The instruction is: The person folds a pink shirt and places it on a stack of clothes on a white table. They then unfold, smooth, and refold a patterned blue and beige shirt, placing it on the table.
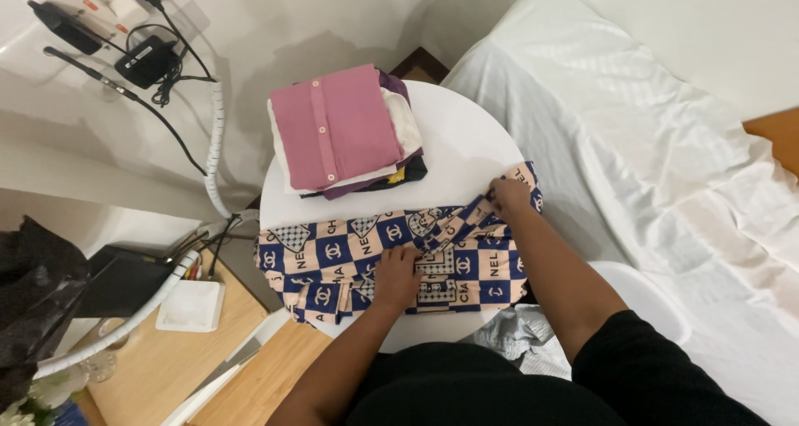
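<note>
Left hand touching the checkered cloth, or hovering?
Touching. The head view shows the left hand pressed flat on the checkered cloth, with no gap visible. The right hand pinches the cloth's far edge.

Blue-and-peach checked patterned garment [333, 255], partly folded, spread flat across near edge of round white table [466, 143]

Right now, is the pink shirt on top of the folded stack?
Yes, the pink shirt with its button placket lies uppermost on the folded stack at the far side of the round white table.
</note>
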